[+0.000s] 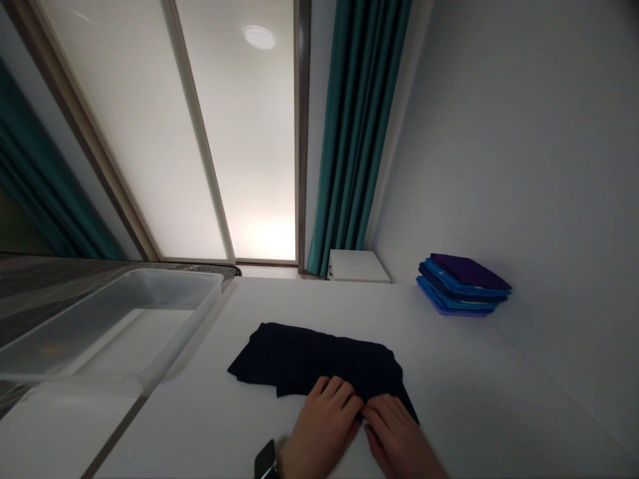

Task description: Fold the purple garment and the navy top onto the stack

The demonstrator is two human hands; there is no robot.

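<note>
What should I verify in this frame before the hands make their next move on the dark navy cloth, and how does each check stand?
1. Both hands on the dark navy cloth: ok, the left hand and right hand rest side by side on its near edge.
2. Cloth edges even: not ok, they are ragged, and a corner juts out past the right hand.
3. Fabric under the fingers smooth: cannot tell, the hands hide it.
4. Stack of folded blue and purple cloths apart from the navy cloth: ok.
5. Clear plastic bin apart from the navy cloth: ok.
</note>
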